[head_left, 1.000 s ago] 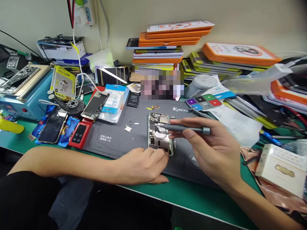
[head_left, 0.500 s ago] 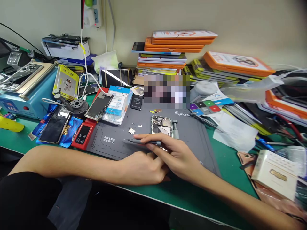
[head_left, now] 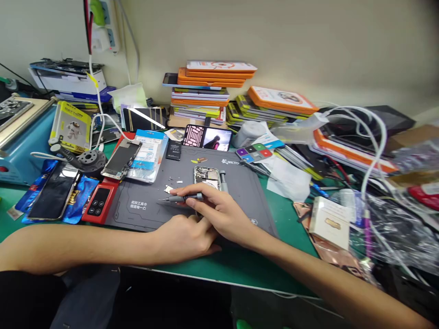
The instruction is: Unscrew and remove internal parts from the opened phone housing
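Right hand (head_left: 222,214) has moved driver (head_left: 185,198) off open phone (head_left: 206,175); tip now points left over mat (head_left: 247,196), so likely pause in phone work. Right fingers pinch driver. Left hand (head_left: 185,237) curled, fingers part hidden: can't tell grip. Phone mid-frame.

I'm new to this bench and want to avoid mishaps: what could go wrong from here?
The small pale part lies loose on the mat, close to the screwdriver in the right hand; a careless sweep might knock it away. The opened phone has its insides exposed, so the metal tip could perhaps scratch something if it slipped there.
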{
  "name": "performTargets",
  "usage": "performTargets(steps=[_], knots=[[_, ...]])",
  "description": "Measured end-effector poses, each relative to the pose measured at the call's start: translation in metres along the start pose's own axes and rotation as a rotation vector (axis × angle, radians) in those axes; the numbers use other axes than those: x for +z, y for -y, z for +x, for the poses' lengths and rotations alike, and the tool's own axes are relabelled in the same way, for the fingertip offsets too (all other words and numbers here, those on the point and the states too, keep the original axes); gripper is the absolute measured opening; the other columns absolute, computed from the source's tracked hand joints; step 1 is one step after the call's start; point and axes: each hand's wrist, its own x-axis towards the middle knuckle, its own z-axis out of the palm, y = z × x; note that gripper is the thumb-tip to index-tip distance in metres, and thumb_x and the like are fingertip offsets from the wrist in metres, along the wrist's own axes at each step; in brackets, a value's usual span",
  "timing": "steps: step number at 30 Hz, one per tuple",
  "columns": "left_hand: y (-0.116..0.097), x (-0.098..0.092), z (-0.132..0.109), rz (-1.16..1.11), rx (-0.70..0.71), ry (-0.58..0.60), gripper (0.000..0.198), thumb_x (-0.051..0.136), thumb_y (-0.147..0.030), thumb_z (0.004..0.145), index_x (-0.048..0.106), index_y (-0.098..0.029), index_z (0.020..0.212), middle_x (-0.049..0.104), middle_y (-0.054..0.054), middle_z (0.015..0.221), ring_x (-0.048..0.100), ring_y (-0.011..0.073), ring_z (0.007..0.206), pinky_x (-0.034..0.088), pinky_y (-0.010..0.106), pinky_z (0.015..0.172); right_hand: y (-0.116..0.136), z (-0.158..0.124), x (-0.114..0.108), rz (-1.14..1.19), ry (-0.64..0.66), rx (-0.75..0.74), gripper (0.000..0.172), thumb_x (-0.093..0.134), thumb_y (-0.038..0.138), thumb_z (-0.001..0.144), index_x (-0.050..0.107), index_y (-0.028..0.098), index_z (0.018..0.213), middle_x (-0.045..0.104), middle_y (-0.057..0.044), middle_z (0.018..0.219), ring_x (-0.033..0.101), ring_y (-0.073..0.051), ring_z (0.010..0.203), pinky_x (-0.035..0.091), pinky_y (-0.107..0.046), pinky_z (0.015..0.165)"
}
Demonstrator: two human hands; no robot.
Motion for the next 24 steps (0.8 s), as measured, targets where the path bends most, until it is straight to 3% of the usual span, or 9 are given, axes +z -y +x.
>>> performTargets(steps=[5, 8, 11, 16, 24], knots=[[-0.001, -0.008, 0.002, -0.004, -0.077, 0.003, 0.05, 0.053, -0.048, 0.104, 0.058, -0.005, 0.129, 0.067, 0.014, 0.109, 0.071, 0.0218, 0.071, 0.056, 0.033, 0.049, -0.003, -0.012, -0.021, 0.141, -0.292, -0.025, 0.03, 0.059, 0.035, 0.101, 0.056, 0.029, 0.13, 0.076, -0.005, 0.113, 0.073, -0.016, 0.083, 0.063, -0.037, 0.084], [0.001, -0.012, 0.004, 0.02, -0.074, 0.008, 0.042, 0.049, -0.041, 0.107, 0.055, -0.006, 0.13, 0.066, 0.011, 0.108, 0.071, 0.018, 0.067, 0.053, 0.03, 0.047, -0.01, -0.022, -0.038, 0.223, -0.492, -0.013, 0.032, 0.056, 0.037, 0.102, 0.051, 0.032, 0.133, 0.072, -0.001, 0.101, 0.064, -0.013, 0.067, 0.061, -0.031, 0.069], [0.004, -0.014, 0.006, 0.009, -0.077, -0.002, 0.03, 0.042, -0.03, 0.109, 0.059, -0.01, 0.124, 0.067, 0.007, 0.103, 0.069, 0.0155, 0.065, 0.05, 0.029, 0.046, -0.017, -0.031, -0.045, 0.33, -0.585, 0.063, 0.034, 0.058, 0.038, 0.099, 0.053, 0.031, 0.132, 0.066, 0.001, 0.092, 0.055, -0.012, 0.061, 0.056, -0.026, 0.058], [0.009, -0.014, 0.008, -0.028, -0.078, -0.026, 0.029, 0.039, -0.029, 0.111, 0.06, -0.014, 0.122, 0.069, 0.004, 0.106, 0.072, 0.0153, 0.069, 0.051, 0.029, 0.048, -0.022, -0.041, -0.042, 0.402, -0.56, 0.109, 0.056, 0.075, 0.032, 0.087, 0.051, 0.031, 0.138, 0.063, 0.002, 0.087, 0.056, -0.012, 0.068, 0.054, -0.022, 0.056], [0.009, -0.017, 0.01, -0.037, -0.062, -0.028, 0.036, 0.04, -0.039, 0.111, 0.06, -0.012, 0.126, 0.07, 0.006, 0.108, 0.073, 0.0152, 0.071, 0.052, 0.029, 0.05, -0.023, -0.046, -0.039, 0.315, -0.407, 0.054, 0.051, 0.066, 0.033, 0.093, 0.051, 0.027, 0.141, 0.067, -0.001, 0.084, 0.06, -0.015, 0.069, 0.056, -0.028, 0.062]])
